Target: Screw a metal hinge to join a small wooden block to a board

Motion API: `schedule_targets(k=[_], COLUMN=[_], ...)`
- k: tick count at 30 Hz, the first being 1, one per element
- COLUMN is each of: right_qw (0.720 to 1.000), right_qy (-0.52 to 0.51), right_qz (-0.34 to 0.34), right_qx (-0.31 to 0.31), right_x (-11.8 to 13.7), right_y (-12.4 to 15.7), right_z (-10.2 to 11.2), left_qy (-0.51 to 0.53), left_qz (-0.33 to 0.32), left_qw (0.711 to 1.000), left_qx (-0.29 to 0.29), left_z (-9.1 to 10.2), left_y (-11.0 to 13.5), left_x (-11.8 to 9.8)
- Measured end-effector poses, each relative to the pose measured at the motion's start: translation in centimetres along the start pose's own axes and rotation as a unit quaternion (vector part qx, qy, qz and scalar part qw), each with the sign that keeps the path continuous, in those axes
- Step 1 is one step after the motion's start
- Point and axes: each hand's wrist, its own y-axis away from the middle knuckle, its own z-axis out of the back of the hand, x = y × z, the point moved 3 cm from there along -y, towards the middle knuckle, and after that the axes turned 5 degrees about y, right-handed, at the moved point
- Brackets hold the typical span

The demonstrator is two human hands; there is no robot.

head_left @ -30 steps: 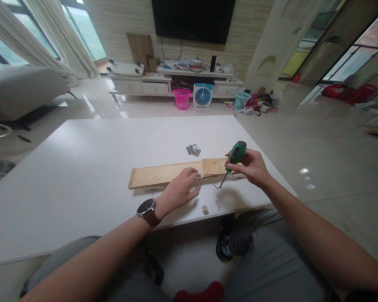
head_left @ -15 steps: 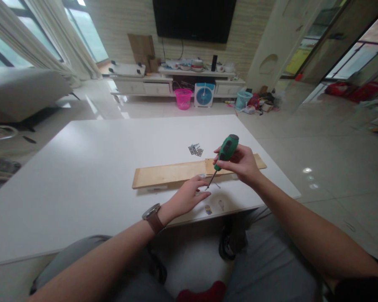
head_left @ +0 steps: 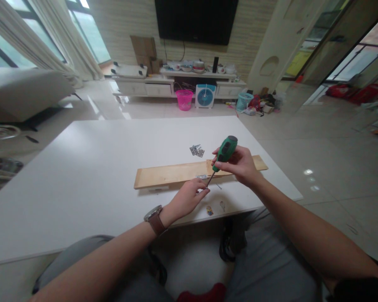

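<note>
My right hand [head_left: 242, 164] is closed around the green and black handle of a screwdriver [head_left: 226, 150], held tilted with its shaft pointing down and left. At the screwdriver's tip, the thumb and fingers of my left hand [head_left: 190, 196] pinch what looks like a small screw, mostly hidden by the fingertips. Just behind them lies a long pale wooden board [head_left: 168, 175], with a shorter wooden block [head_left: 209, 167] on it, partly covered by my right hand. A metal hinge [head_left: 202, 176] sits at the board's near edge. One loose screw [head_left: 219, 186] lies on the table close by.
Several metal hinges and screws [head_left: 197, 150] lie in a pile beyond the board on the white table [head_left: 103, 155]. Two stickers, a yellow one [head_left: 209, 210] and a pale one [head_left: 222, 206], are near its front edge. A TV cabinet [head_left: 135, 87] stands across the room.
My left thumb and fingers have closed together at the screwdriver's tip, where they were apart before. The screwdriver has shifted very slightly. The board stays in place on the table.
</note>
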Motion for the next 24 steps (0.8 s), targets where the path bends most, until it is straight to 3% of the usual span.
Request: schedule_targets(k=[11,17,24], right_qw=[1.0,0.999,0.997], right_qy=[0.009,0.022,0.05], right_qz=[-0.004,0.008,0.019], right_qx=[-0.012,0.022,-0.052], right_x=[0.0,-0.2,0.0], right_y=[0.0,0.1,-0.2], right_z=[0.4,0.0,0.9], left_qy=[-0.007,-0.003,-0.013], left_qz=[-0.008,-0.006,-0.01], left_qw=[1.0,1.0,0.999], left_qx=[-0.016,-0.009,-0.027], left_z=[0.2,-0.1,0.0], left_y=[0.2,0.3,0.3], left_x=[-0.5,-0.4,0.6])
